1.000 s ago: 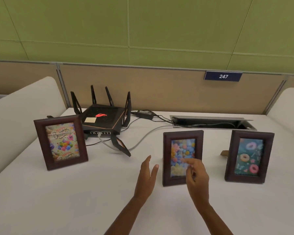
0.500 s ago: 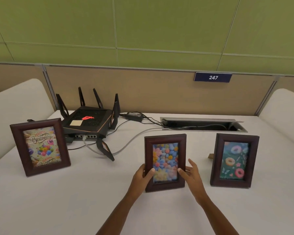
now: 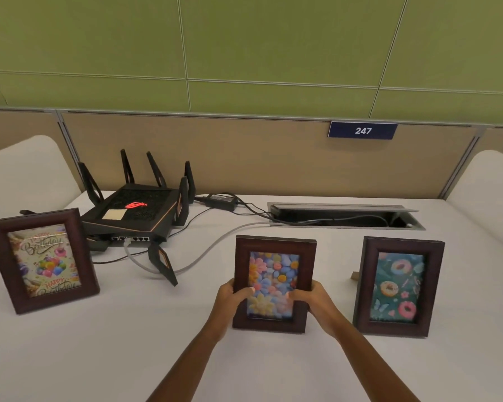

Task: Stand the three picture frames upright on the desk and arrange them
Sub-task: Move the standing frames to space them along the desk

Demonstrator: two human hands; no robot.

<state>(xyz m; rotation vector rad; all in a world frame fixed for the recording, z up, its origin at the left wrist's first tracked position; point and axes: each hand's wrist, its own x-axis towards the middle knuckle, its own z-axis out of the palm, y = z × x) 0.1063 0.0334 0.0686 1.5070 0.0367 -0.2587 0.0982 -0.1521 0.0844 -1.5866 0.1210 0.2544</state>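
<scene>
Flower frame [image 3: 274, 283], dark rectangular wood, clasped at both sides by left hand [image 3: 232, 300] and right hand [image 3: 317, 301].

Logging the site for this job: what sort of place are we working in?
Most likely an office workstation: a partition panel carrying a number plate reading 247, a cable tray recessed in the white desk, and a black router with antennas.
</scene>
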